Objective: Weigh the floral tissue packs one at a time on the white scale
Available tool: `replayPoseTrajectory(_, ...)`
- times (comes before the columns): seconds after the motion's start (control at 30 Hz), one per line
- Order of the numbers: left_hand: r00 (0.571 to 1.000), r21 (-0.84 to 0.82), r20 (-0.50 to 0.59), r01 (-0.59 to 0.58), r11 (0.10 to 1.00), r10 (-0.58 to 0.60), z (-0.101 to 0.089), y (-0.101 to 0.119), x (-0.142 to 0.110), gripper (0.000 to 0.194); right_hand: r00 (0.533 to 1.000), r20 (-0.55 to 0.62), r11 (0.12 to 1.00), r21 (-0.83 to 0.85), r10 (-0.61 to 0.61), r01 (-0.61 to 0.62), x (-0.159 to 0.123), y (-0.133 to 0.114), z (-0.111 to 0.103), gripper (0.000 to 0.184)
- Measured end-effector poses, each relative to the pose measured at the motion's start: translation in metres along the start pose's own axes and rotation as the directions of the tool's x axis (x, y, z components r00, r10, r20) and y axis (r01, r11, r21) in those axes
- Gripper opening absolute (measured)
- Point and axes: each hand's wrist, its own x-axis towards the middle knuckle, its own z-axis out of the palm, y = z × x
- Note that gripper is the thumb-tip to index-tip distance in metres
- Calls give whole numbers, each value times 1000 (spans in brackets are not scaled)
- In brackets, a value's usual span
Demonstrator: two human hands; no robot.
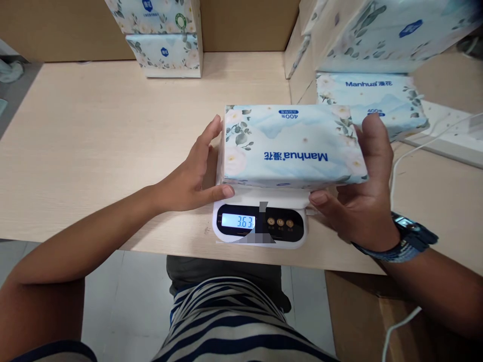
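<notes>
A pale blue floral tissue pack (290, 146) printed "Manhua" lies flat on a small white digital scale (259, 223) at the table's front edge. The scale's lit display reads 363. My left hand (192, 173) cups the pack's left end, thumb under its front corner and fingers spread beside it. At the pack's right end is my right hand (358, 193), wearing a blue wristwatch, with its fingers along the side and its thumb beneath the front corner. Both hands touch the pack.
Two stacked tissue packs (164, 37) stand at the back centre-left. More packs (372, 100) are piled at the back right beside a cardboard wall (245, 25). A white cable (433, 138) runs along the right. The wooden table (94, 141) extends to the left.
</notes>
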Motion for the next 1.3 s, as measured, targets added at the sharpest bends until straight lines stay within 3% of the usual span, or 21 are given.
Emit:
replayPoseTrajectory(0.43,1000,-16,17,-21,1000,21,-2,3,2,123,1000,-14,1000,9,-2,2,-2,-9,1,111)
replayPoseTrajectory(0.8,999,-82,38,38,996,-35,-2,8,4,122,997,-13,997,19,71,-71,-5,-13,2,108)
replayPoseTrajectory(1.07,992,-92,4,126,988,-126,-2,5,-12,152,984,-21,985,1,175,-175,-6,-22,8,103)
replayPoseTrajectory(1.13,993,-59,-26,111,992,-113,-1,3,-13,155,983,-29,983,-11,182,-183,-5,-22,8,99)
replayPoseTrajectory(1.3,996,15,-79,45,999,-44,0,-2,-11,158,991,-23,991,7,131,-131,-6,-15,9,108)
